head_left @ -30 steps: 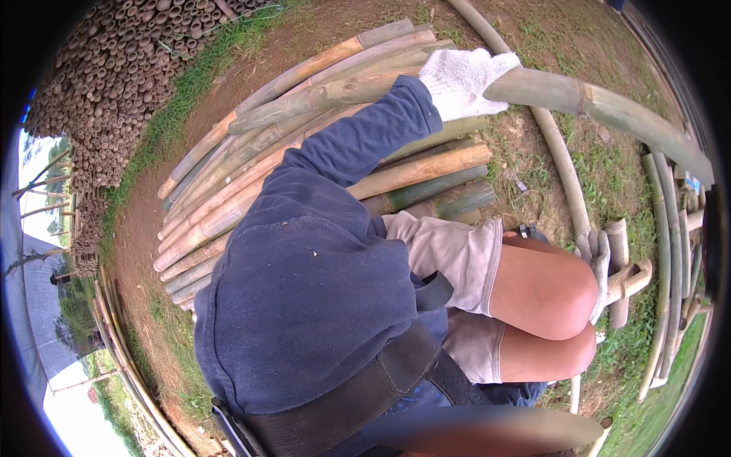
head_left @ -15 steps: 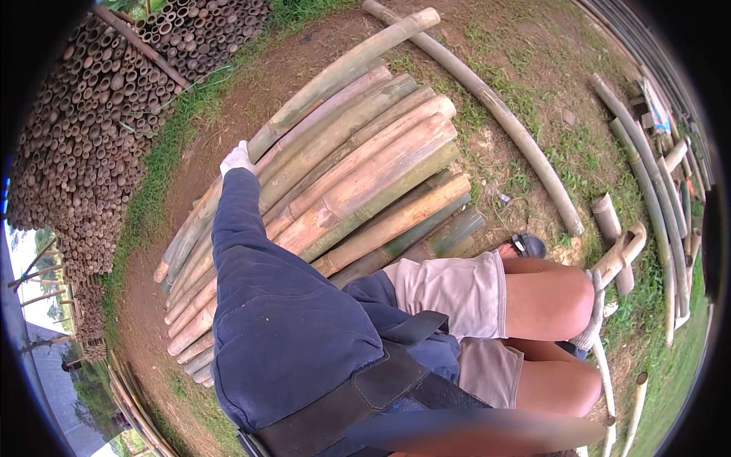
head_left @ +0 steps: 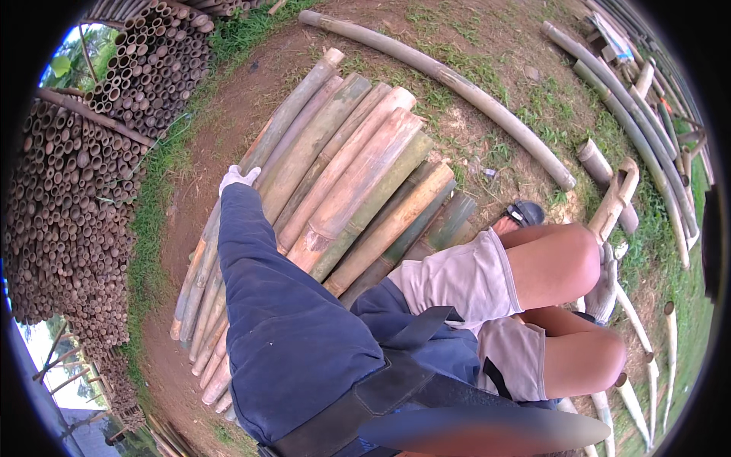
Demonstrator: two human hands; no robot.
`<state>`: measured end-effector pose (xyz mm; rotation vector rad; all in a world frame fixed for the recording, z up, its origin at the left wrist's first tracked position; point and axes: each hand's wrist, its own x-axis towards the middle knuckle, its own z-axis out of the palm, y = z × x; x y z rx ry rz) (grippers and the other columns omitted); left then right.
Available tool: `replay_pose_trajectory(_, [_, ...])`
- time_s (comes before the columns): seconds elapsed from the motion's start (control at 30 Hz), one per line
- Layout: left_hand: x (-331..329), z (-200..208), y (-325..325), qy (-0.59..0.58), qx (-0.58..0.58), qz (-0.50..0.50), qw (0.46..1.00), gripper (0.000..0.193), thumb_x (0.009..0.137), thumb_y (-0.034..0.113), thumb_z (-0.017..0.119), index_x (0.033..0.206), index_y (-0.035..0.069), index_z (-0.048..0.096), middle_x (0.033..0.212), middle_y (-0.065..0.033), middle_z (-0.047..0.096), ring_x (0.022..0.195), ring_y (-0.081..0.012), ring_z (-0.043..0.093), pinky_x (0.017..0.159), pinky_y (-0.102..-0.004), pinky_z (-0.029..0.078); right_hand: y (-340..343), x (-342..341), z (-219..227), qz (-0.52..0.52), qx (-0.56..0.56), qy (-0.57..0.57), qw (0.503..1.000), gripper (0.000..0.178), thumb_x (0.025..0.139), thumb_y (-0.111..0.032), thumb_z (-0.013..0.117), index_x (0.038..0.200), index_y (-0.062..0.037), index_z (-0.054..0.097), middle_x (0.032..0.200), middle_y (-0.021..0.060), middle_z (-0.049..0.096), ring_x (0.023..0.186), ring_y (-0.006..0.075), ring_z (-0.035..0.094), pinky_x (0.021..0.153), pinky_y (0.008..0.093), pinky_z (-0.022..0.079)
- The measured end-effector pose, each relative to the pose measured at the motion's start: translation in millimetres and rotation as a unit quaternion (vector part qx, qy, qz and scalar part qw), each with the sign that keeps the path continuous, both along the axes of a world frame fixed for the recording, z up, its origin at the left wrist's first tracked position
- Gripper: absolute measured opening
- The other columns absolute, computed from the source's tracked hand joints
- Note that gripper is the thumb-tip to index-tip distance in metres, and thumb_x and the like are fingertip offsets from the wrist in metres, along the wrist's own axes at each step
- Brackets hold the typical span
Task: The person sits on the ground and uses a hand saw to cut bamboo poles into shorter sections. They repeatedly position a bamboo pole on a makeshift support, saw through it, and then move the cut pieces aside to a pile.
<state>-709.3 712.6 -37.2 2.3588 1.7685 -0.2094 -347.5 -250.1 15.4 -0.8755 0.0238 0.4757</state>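
My left hand (head_left: 239, 179), in a white glove, is closed around a greenish-grey bamboo pole (head_left: 293, 107) at the far left edge of a row of cut poles. The glove covers part of the pole, so the exact finger positions are hard to see. Beside it lie several other bamboo poles (head_left: 362, 186), side by side on the ground, some green and some tan. My dark blue sleeve (head_left: 293, 282) crosses over the row and hides their middles. No part of my right hand can be made out.
A tall stack of bamboo (head_left: 72, 206), cut ends outward, stands at the left. One long curved pole (head_left: 449, 80) lies on the dirt beyond the row. More poles (head_left: 636, 126) lie at right. A notched bamboo piece (head_left: 615, 199) is near my knees; a sandalled foot (head_left: 523, 215) stands beside the row.
The pole in my left hand has slid back along the row; its far end no longer overlaps the long curved pole. The view has turned slightly.
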Motion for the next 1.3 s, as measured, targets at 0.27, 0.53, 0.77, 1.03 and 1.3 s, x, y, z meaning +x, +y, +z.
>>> replay_pose_trajectory(0.27, [125.5,20.3,-50.0,-0.166,0.15,-0.203,0.953,0.072,0.092,0.046,0.087,0.147,0.005,0.067,0.149,-0.0191,0.066,0.139,-0.037,0.063,0.122,-0.0488,0.049,-13.6,-34.6,8.6,-0.144,-0.076,0.048,0.986,0.053,0.116,-0.031,0.062,0.157,0.0012,0.056,0.148,0.0159,0.067,0.138,0.0323,0.063,0.117,0.046,0.05])
replay_pose_trajectory(0.53, [380.2,64.5,-274.6,-0.319,-0.068,-0.537,0.778,0.05,0.098,0.026,0.084,0.141,0.004,0.071,0.141,-0.0167,0.074,0.132,-0.0311,0.07,0.116,-0.0406,0.053,-18.8,-54.7,-29.0,-0.155,-0.016,0.044,0.987,0.062,0.109,-0.03,0.074,0.159,-0.0038,0.049,0.152,0.0151,0.058,0.141,0.0342,0.06,0.119,0.047,0.049])
replay_pose_trajectory(0.77, [537.0,0.2,-479.0,-0.103,-0.021,-0.825,0.556,0.074,0.087,0.031,0.088,0.152,0.01,0.06,0.15,-0.02,0.067,0.139,-0.0387,0.064,0.12,-0.0482,0.05,-2.7,-76.8,-43.6,-0.196,-0.014,0.098,0.976,0.061,0.114,-0.031,0.066,0.164,-0.005,0.043,0.157,0.0118,0.057,0.145,0.032,0.058,0.121,0.0464,0.047])
replay_pose_trajectory(1.03, [615.7,-92.5,-580.6,0.03,0.08,-0.726,0.682,0.086,0.08,0.026,0.093,0.156,0.015,0.054,0.137,-0.0152,0.069,0.131,-0.0372,0.067,0.114,-0.0518,0.052,4.5,-96.1,-52.0,-0.231,-0.036,0.164,0.958,0.067,0.116,-0.031,0.063,0.172,-0.0077,0.034,0.166,0.0133,0.047,0.148,0.0294,0.054,0.128,0.0478,0.042])
replay_pose_trajectory(1.3, [583.1,-38.8,-573.6,0.043,0.059,-0.777,0.625,0.057,0.076,0.028,0.093,0.127,0.016,0.071,0.125,-0.0121,0.074,0.119,-0.0335,0.073,0.101,-0.0505,0.059,-9.0,-74.3,-67.2,-0.218,-0.03,0.154,0.963,0.063,0.117,-0.027,0.06,0.173,-0.0137,0.034,0.164,0.0137,0.046,0.153,0.0326,0.049,0.13,0.0499,0.04])
